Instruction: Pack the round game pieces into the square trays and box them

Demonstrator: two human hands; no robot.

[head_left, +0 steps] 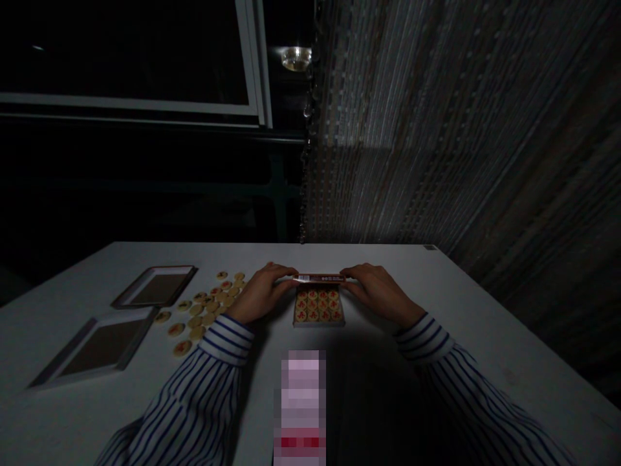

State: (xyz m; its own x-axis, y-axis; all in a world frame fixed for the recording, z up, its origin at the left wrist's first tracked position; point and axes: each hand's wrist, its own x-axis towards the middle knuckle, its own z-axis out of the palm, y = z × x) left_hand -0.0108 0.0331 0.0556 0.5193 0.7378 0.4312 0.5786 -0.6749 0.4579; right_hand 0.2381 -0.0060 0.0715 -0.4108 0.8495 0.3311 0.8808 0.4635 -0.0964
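Note:
My left hand (pixel 262 289) and my right hand (pixel 378 291) pinch the two ends of a small dark red box lid (pixel 320 279), its printed side turned toward me. Below the lid sits a small open box (pixel 318 324) holding rows of round xiangqi pieces (pixel 319 305) with red characters. The lid stands tilted over the box's far part and hides what lies there; whether the two touch I cannot tell. Beside my left hand, loose xiangqi pieces (pixel 195 321) are spread over the table, some face up with red or dark characters, some showing plain wood.
Two larger shallow trays, a white-walled one (pixel 97 346) and a brown-rimmed one (pixel 158 288), lie on the left of the white table (pixel 388 401). Behind the table hangs a string curtain (pixel 398 129). A pixelated patch (pixel 301 401) covers the front centre. The room is dim.

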